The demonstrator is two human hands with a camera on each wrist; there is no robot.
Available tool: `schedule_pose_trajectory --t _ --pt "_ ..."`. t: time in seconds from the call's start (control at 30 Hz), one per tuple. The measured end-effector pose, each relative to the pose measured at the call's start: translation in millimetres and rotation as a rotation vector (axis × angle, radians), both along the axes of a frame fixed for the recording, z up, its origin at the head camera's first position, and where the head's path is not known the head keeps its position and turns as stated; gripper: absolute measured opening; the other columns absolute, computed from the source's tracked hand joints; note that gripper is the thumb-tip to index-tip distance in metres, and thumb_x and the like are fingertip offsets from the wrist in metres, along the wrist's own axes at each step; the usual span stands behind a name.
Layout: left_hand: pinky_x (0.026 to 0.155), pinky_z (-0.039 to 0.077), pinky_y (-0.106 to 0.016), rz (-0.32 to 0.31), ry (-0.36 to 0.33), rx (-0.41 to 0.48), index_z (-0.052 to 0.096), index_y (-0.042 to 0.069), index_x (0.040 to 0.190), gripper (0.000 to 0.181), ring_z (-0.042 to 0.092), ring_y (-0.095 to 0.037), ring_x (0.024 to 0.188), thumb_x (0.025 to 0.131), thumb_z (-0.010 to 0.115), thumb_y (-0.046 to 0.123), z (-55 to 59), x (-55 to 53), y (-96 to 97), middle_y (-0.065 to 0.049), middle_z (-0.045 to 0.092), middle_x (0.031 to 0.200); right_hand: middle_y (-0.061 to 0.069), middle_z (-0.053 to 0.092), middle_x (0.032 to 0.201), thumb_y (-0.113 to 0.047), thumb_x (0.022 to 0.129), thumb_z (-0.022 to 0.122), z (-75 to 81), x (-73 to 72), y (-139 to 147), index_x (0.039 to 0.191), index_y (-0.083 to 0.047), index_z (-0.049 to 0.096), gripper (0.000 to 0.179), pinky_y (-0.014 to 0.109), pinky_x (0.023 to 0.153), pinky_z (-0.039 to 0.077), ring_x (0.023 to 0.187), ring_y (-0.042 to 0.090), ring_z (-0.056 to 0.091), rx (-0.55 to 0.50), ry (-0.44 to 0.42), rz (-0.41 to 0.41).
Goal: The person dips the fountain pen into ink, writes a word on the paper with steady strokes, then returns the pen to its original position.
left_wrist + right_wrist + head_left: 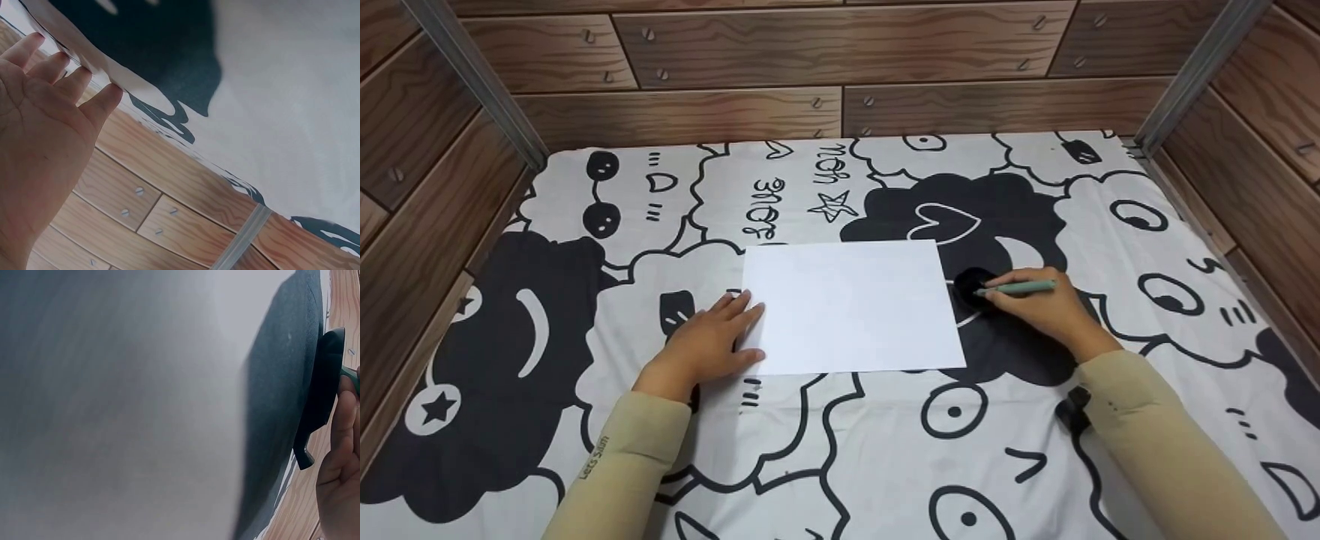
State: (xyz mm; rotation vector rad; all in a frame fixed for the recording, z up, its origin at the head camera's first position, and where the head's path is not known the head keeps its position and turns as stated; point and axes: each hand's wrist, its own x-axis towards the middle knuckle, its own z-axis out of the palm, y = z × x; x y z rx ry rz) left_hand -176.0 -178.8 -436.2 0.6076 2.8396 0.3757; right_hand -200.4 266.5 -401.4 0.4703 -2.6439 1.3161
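Observation:
A blank white sheet of paper (851,307) lies flat on the patterned cloth. My left hand (709,341) rests with spread fingers across the sheet's left edge; its palm and straight fingers (104,104) show in the left wrist view. To the right of the paper, my right hand (1046,304) pinches a slim green pen-shaped tool (1024,287). The tool's front end points into a small round black dish (966,283), and its tip cannot be made out. In the right wrist view the dish (323,382) shows a short curved handle, with my right fingers (344,419) close beside it.
A white cloth (885,465) with black cartoon drawings covers the work surface. Wood-patterned panels (735,116) wall it in at the back and sides. Grey metal posts (480,82) stand at the back corners. A dark strap-like item (1076,409) lies under the right sleeve.

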Motion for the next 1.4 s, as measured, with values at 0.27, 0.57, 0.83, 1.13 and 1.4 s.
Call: schedule_pose_trajectory --t 0.27,0.57,0.83,1.13,1.4 --pt "0.109 0.021 -0.058 0.02 -0.016 0.013 0.036 0.013 0.148 0.068 0.017 -0.034 0.142 0.091 0.061 0.04 2.3 1.4 1.3 -0.012 0.025 0.154 0.019 0.07 0.086 0.005 0.079 0.072 -2.4 -1.0 1.2 0.088 0.007 0.074 0.009 0.012 0.058 0.045 0.064 0.003 0.059 -0.018 -0.008 0.026" --pt "0.109 0.021 -0.057 0.024 -0.024 0.01 0.035 0.014 0.149 0.069 0.016 -0.034 0.142 0.091 0.061 0.04 1.3 0.2 2.1 -0.011 0.024 0.155 0.02 0.07 0.087 0.004 0.079 0.073 -3.1 -1.1 1.8 0.089 0.007 0.073 0.01 0.011 0.06 0.046 0.066 0.003 0.06 -0.023 -0.017 0.02" --pt "0.109 0.021 -0.057 0.022 -0.016 0.009 0.035 0.013 0.149 0.069 0.017 -0.034 0.142 0.091 0.061 0.041 1.1 0.6 2.0 -0.011 0.024 0.155 0.021 0.07 0.088 0.005 0.079 0.072 -3.2 -1.1 2.1 0.089 0.007 0.073 0.01 0.012 0.06 0.046 0.066 0.004 0.06 -0.038 -0.02 0.029" --pt "0.108 0.022 -0.058 0.015 -0.005 0.006 0.036 0.012 0.148 0.069 0.018 -0.035 0.141 0.091 0.061 0.041 2.5 0.9 1.3 -0.012 0.025 0.154 0.02 0.07 0.086 0.004 0.08 0.072 -2.3 -0.4 2.5 0.089 0.007 0.073 0.009 0.011 0.06 0.046 0.064 0.003 0.059 -0.026 -0.017 0.031" --pt "0.109 0.022 -0.057 0.015 -0.006 -0.006 0.035 0.013 0.149 0.069 0.018 -0.035 0.141 0.091 0.06 0.042 1.9 0.2 1.6 -0.011 0.025 0.154 0.02 0.07 0.084 0.004 0.08 0.072 -1.1 -0.3 2.5 0.089 0.007 0.073 0.01 0.011 0.059 0.045 0.06 0.002 0.056 -0.02 -0.005 0.027"
